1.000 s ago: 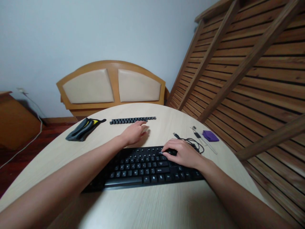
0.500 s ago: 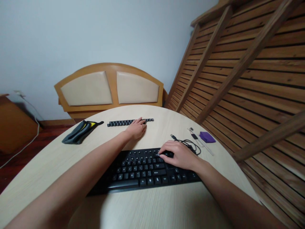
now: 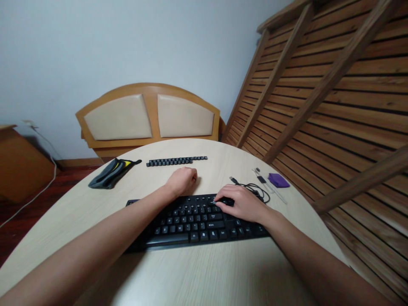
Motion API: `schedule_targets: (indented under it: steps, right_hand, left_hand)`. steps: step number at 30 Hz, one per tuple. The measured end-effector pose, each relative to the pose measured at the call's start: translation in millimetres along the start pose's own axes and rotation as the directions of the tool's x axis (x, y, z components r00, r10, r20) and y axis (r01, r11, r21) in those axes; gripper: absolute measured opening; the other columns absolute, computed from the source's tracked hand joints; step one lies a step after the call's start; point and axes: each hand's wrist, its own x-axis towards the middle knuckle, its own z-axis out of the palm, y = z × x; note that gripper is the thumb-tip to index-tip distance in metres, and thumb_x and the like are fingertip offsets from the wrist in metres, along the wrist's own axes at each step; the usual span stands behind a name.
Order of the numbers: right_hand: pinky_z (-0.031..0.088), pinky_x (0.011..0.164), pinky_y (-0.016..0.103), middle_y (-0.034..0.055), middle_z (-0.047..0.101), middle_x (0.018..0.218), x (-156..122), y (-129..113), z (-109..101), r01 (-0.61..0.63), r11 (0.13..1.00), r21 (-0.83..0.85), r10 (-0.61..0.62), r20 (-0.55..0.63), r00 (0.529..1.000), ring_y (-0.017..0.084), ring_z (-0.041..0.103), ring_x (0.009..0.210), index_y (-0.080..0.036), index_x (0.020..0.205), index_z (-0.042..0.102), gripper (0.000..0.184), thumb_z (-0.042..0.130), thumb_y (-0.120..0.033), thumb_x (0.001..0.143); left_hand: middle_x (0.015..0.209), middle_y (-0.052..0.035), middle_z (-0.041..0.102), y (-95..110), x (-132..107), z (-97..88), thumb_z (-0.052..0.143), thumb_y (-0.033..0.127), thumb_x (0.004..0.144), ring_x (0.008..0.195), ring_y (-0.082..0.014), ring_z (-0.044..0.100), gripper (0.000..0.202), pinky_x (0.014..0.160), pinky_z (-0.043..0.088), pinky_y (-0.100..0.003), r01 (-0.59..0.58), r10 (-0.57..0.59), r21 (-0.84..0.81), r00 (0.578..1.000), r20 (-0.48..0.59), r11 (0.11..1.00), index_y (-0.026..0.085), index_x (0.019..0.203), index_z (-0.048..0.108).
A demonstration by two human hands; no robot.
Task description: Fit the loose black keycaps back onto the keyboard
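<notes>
A black computer keyboard (image 3: 178,227) lies on the round table in front of me. My right hand (image 3: 240,203) rests over its upper right part, thumb and fingers closed in a pinch; a small shiny tip shows at the fingertips, too little to name. Just behind the keyboard is my left hand (image 3: 183,180), held low over the table with its fingers curled in; whatever they hold, if anything, is hidden. Farther back, loose black keycaps (image 3: 168,162) are lined up in two rows, the back row reaching farther right.
On the left lies a grey and black cloth pouch (image 3: 108,175) with yellow trim. A coiled black USB cable (image 3: 255,187), a thin pale stick-like tool (image 3: 276,193) and a folded purple cloth (image 3: 279,180) are on the right. Wooden slats (image 3: 344,110) rise beyond the table's right edge.
My left hand has drawn back from the keycap rows toward the keyboard, and its fingers have curled in. My right hand stays at the same part of the keyboard.
</notes>
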Motion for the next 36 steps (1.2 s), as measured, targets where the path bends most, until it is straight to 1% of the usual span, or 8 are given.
schedule_targets:
  steps: [5,8,12,17,21,29,32,36]
  right_hand:
    - [0.05,0.084,0.035,0.0033,0.074,0.09,0,0,0,0.001,1.0,-0.012,-0.001,0.007,1.0,0.019,0.067,0.088,-0.021,0.093,0.069,0.008,0.061,-0.023,0.091]
    - [0.05,0.084,0.034,0.0032,0.073,0.09,1,0,0,-0.004,1.0,-0.021,0.005,0.014,1.0,0.019,0.067,0.088,-0.021,0.093,0.069,0.008,0.061,-0.024,0.092]
    - [0.049,0.082,0.033,0.0031,0.073,0.089,2,-3,0,-0.005,0.999,-0.032,0.005,0.015,1.0,0.019,0.067,0.088,-0.021,0.093,0.069,0.009,0.06,-0.023,0.092]
    - [0.049,0.079,0.032,0.0036,0.07,0.089,3,-8,1,-0.037,0.997,-0.074,0.037,0.0,0.999,0.019,0.066,0.085,-0.021,0.092,0.068,0.011,0.057,-0.023,0.094]
    - [0.049,0.08,0.031,0.0046,0.069,0.092,2,-7,3,-0.023,0.997,-0.078,0.023,0.002,1.0,0.019,0.065,0.087,-0.021,0.095,0.067,0.012,0.055,-0.024,0.096]
    - [0.048,0.086,0.034,0.0055,0.069,0.099,3,-4,2,-0.02,1.0,-0.018,0.02,0.025,0.999,0.02,0.064,0.094,-0.021,0.102,0.066,0.019,0.047,-0.02,0.098]
    - [0.048,0.085,0.034,0.0058,0.07,0.1,2,0,2,-0.118,0.99,0.077,0.12,-0.027,0.992,0.019,0.065,0.094,-0.021,0.105,0.064,0.023,0.041,-0.022,0.101]
    - [0.048,0.081,0.032,0.0038,0.071,0.093,1,6,4,-0.261,0.931,0.255,0.292,-0.095,0.952,0.017,0.066,0.087,-0.02,0.112,0.06,0.026,0.036,-0.029,0.104]
  left_hand:
    - [0.095,-0.0067,0.077,25,-43,-6.9,0.059,0.016,0.09,0.086,-0.0205,0.074,0.017,0.075,0.056,-0.028,0.034,-0.039,-0.225,0.999,-0.018,0.974,0.017,0.104,0.069]
    - [0.103,-0.0045,0.077,34,-64,-6.2,0.06,0.02,0.093,0.091,-0.0177,0.074,0.018,0.081,0.057,-0.028,0.036,-0.047,-0.351,0.999,-0.023,0.936,0.018,0.109,0.068]
    - [0.106,-0.0044,0.076,34,-72,1.0,0.066,0.018,0.088,0.1,-0.0207,0.071,0.016,0.093,0.054,-0.037,0.022,-0.055,-0.533,0.997,-0.046,0.846,0.019,0.103,0.07]
    - [0.102,-0.0038,0.076,32,-71,6.5,0.066,0.017,0.087,0.097,-0.0201,0.07,0.015,0.093,0.052,-0.037,0.029,-0.035,-0.638,0.999,0.003,0.77,0.019,0.101,0.071]
    - [0.099,-0.0027,0.077,33,-71,5.7,0.067,0.018,0.086,0.095,-0.0198,0.07,0.015,0.092,0.052,-0.035,0.042,-0.032,-0.663,0.999,0.027,0.748,0.02,0.099,0.073]
    - [0.099,-0.0019,0.077,34,-73,1.3,0.069,0.02,0.085,0.094,-0.0207,0.069,0.014,0.088,0.051,-0.035,0.025,-0.014,-0.585,1.0,0.024,0.81,0.022,0.097,0.076]
    - [0.1,-0.0023,0.077,34,-74,1.4,0.069,0.019,0.086,0.096,-0.0205,0.069,0.015,0.092,0.05,-0.035,0.011,-0.004,-0.573,1.0,0.012,0.819,0.022,0.098,0.077]
    - [0.102,-0.0031,0.076,34,-75,2.5,0.069,0.018,0.086,0.098,-0.0213,0.068,0.016,0.092,0.05,-0.037,-0.039,0.034,-0.512,0.999,-0.02,0.858,0.022,0.099,0.077]
